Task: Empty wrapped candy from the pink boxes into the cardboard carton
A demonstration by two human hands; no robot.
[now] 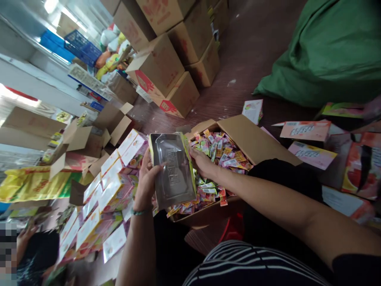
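My left hand [147,178] grips the left side of a small carton with a clear plastic face [174,178], the thumb resting on the plastic. On its opposite side, my right hand [204,162] holds the same carton by its yellow-green edge; some of those fingers are hidden behind it. Embossed lettering shows in the plastic, and the inside looks grey and bare. Below and behind it stands an open cardboard box [253,139] full of small colourful wrapped sachets [222,149], partly covered by the carton and my right forearm.
Rows of white and pink cartons [111,190] stand at my left. Large brown boxes [162,67] are stacked ahead. A green sack [333,59] lies at the right, with loose printed cartons [306,130] nearby. Another person [37,254] sits at the lower left.
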